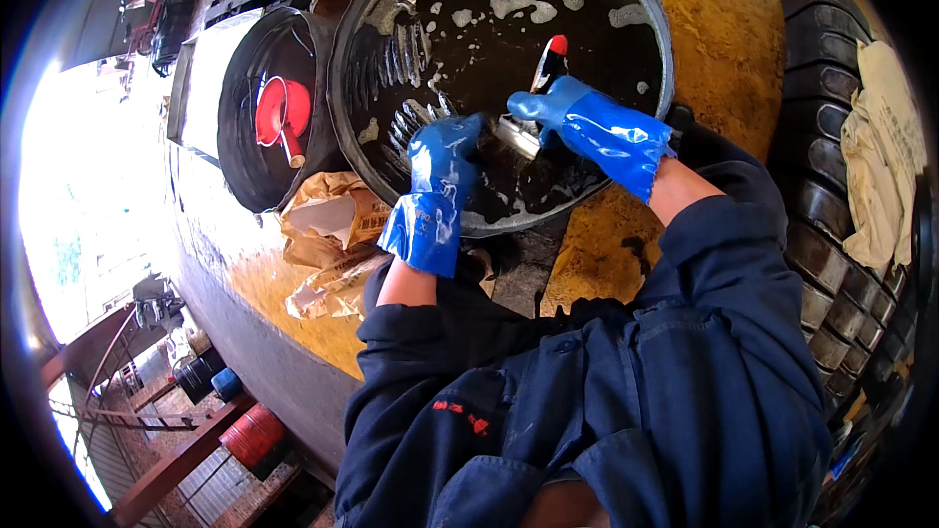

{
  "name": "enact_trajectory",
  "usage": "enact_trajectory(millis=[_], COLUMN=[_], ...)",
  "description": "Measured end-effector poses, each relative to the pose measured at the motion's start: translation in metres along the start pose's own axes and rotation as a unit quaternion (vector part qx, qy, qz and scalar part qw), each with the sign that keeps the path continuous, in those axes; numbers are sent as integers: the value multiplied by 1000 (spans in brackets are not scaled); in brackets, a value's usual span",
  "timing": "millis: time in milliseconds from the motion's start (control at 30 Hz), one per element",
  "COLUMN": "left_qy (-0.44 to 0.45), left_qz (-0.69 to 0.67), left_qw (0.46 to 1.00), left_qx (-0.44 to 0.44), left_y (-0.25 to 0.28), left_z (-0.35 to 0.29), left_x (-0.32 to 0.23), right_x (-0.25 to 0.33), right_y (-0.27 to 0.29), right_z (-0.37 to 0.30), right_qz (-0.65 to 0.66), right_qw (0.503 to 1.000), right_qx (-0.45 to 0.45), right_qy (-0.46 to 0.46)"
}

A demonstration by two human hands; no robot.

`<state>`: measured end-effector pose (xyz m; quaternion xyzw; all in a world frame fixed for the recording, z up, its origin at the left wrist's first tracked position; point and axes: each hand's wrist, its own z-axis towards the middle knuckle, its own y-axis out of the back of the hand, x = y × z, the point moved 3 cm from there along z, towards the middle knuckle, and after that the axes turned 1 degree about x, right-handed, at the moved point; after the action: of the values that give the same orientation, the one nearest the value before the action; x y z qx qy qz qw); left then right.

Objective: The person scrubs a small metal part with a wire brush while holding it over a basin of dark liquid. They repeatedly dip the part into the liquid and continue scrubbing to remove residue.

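A large round black tub (667,49) holds dark liquid with patches of foam. My right hand (587,117), in a long blue rubber glove, grips a flat paintbrush (520,135). The brush's red-tipped handle points away from me and its metal band faces down toward the liquid. My left hand (440,161), in a matching glove, is low over the near left part of the tub. Its fingers curl close beside the brush; what they hold is dark and hidden. Ridged, toothed metal parts (403,54) show wet along the tub's left side.
Left of the tub, a black basin (240,103) holds a red plastic scoop (284,112). Crumpled brown paper bags (333,220) lie by the tub's near left rim. Stacked black ribbed blocks (817,137) stand at right, under a pale sack (880,156). A red drum (256,438) is at lower left.
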<state>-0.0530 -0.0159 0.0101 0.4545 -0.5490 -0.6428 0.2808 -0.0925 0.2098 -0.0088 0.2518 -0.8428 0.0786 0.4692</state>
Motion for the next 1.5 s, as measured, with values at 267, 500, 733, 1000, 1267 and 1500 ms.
enact_trajectory(millis=[267,500,733,1000,1267,1500], left_qy=[124,117,43,91,213,226], left_qz=[-88,-83,-113,-117,-316,-309], left_qw=[988,988,982,987,900,903], left_qx=[-33,-54,-145,57,212,197], left_y=[-4,5,6,15,-6,-10], left_z=[-9,2,-2,10,0,1], left_x=[28,11,4,-9,7,10], right_x=[-14,-2,-5,14,40,38], right_y=[6,-24,-35,-22,-16,17], right_z=[6,26,11,17,-18,-19], right_qz=[-79,384,393,-113,-314,-328], right_qw=[990,912,907,979,848,941], right_qx=[-86,-48,-15,71,6,-78], right_qy=[-75,-137,-148,153,428,-21])
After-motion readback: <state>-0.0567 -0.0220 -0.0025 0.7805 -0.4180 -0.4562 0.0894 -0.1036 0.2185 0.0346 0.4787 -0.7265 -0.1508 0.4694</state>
